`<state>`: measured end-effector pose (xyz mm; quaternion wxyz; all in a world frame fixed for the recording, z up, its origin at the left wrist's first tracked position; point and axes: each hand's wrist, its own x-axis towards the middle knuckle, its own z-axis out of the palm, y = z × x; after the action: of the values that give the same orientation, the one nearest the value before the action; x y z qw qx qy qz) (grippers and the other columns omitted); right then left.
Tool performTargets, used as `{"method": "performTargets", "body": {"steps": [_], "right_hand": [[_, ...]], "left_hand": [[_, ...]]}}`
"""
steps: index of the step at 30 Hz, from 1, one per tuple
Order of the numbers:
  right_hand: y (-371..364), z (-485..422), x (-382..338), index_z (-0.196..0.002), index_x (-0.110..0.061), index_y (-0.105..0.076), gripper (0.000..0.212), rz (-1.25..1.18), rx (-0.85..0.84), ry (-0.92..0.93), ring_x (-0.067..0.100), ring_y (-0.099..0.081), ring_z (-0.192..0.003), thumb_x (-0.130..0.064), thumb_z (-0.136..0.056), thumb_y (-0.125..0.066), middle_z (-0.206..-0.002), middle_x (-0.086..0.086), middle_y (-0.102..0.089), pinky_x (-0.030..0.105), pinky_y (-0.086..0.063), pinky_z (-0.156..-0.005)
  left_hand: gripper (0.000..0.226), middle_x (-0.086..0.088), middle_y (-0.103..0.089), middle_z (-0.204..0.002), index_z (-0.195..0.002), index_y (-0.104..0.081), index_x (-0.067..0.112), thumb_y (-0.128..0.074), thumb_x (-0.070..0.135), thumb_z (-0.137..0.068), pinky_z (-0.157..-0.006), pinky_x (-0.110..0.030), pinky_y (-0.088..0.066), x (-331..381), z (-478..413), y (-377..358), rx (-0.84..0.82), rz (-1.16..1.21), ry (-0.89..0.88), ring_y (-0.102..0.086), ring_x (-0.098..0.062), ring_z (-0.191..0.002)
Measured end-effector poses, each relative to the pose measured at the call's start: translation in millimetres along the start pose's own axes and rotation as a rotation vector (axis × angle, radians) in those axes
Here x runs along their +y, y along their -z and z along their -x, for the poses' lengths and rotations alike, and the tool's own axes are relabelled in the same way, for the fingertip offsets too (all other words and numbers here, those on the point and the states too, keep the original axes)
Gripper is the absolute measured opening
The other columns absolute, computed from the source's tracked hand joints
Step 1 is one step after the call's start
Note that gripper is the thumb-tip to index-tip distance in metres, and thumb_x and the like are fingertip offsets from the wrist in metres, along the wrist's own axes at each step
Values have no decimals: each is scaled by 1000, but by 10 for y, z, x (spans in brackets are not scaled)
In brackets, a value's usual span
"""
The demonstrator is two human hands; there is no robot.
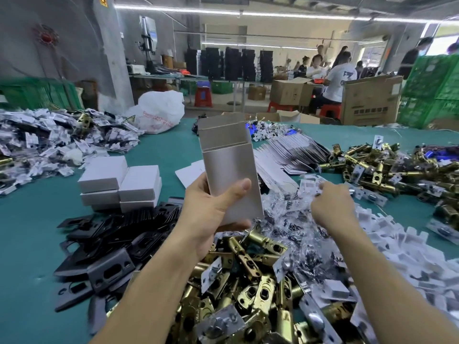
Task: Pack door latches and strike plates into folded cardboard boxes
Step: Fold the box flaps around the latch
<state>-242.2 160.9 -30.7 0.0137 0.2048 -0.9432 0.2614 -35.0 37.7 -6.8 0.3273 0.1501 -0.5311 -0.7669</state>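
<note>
Cardboard box (pixel 231 170): folded, upright, top flap open, held above the middle of the table (pixel 29 232). Left hand (pixel 211 212) grips its lower end, thumb across the front face, fingers wrapped under and behind.

Right hand (pixel 332 204): just right of the box, palm down, fingers curled into a heap of small clear screw bags (pixel 293 227). Fingertips blurred; cannot tell whether they pinch anything.

Brass door latches (pixel 248 281): loose pile at the near edge, under both forearms. Second latch pile (pixel 387 167) toward the right edge.

Black strike plates (pixel 111 242): heaped toward the near left, touching the near latch pile.

Closed white boxes (pixel 121 184): stacked just beyond the strike plates, left of the held box.

Flat box blanks (pixel 290 155): fanned row behind the held box, toward the far edge.

White card pieces (pixel 397 239): a spread along the near right, beside the screw bags.

Grey and white bagged parts (pixel 49 145): large heap at the left edge; possibly more hardware, too blurred to name.

White plastic sack (pixel 159 112): at the far edge, left of centre.
</note>
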Motion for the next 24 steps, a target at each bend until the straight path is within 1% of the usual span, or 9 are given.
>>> {"method": "performTargets", "body": {"steps": [2, 4, 8, 12, 14, 16, 18, 21, 24], "right_hand": [[-43, -123, 111, -134, -4, -47, 43, 159, -32, -26, 44, -48, -116, -2, -91, -46, -140, 24, -38, 46, -45, -90], [-96, -188, 174, -124, -5, -54, 39, 222, -89, -16, 43, -49, -118, -1, -85, -52, -133, 25, -48, 46, -47, -96], [-164, -189, 185, -84, -8, -51, 8, 238, -74, 16, 42, -54, -107, -1, -79, -51, -109, 22, -57, 46, -51, -91], [-174, -189, 188, -64, -11, -42, 20, 144, -33, 22, 39, -58, -95, -9, -83, -47, -87, 19, -54, 42, -49, -80], [-182, -213, 195, -67, -8, -47, 22, 113, -10, 3, 36, -55, -91, -17, -87, -45, -91, 23, -57, 41, -48, -80], [-194, -229, 208, -83, -4, -56, 27, 130, -5, -60, 41, -52, -105, -24, -93, -41, -113, 29, -54, 45, -46, -90], [-207, -233, 220, -95, -3, -57, 30, 133, -29, -107, 44, -47, -115, -27, -95, -39, -128, 30, -46, 48, -45, -97], [-214, -230, 232, -79, -5, -50, 26, 106, -43, -82, 43, -51, -111, -27, -92, -44, -121, 30, -51, 48, -48, -93], [-219, -255, 218, -67, -8, -44, 28, 76, -61, -65, 41, -58, -99, -24, -91, -48, -118, 32, -55, 40, -48, -78]], "left_hand": [[52, -1, -78, -92, -95, -72, 29, -92, 36, -48, -47, -38, -59, -12, -10, 15, -17, -2, -3, -76, -33, -76], [45, 0, -78, -94, -90, -74, 33, -92, 35, -49, -48, -38, -59, -14, -21, 23, -34, -2, 0, -76, -33, -78], [50, -2, -78, -97, -96, -75, 26, -93, 34, -49, -52, -41, -61, -14, -30, 42, -43, -3, 7, -76, -33, -82], [41, -8, -78, -98, -92, -77, 18, -89, 25, -54, -63, -54, -62, 0, -26, 49, -69, 51, 44, -76, -31, -85], [30, -10, -77, -99, -86, -79, 18, -87, 20, -57, -70, -60, -60, 8, -28, 50, -100, 112, 62, -76, -30, -87], [22, -11, -77, -101, -81, -81, 23, -88, 19, -60, -70, -57, -61, 26, -22, 32, -143, 204, 73, -75, -30, -90], [29, -12, -76, -105, -83, -81, 24, -88, 23, -55, -69, -50, -61, 33, -16, 22, -171, 252, 75, -74, -30, -94], [26, -13, -75, -108, -86, -81, 23, -87, 20, -61, -69, -50, -61, 21, -28, 32, -172, 266, 70, -74, -32, -97], [23, -12, -76, -105, -85, -81, 23, -86, 20, -63, -67, -50, -61, 10, -26, 25, -163, 231, 63, -74, -32, -93]]}}
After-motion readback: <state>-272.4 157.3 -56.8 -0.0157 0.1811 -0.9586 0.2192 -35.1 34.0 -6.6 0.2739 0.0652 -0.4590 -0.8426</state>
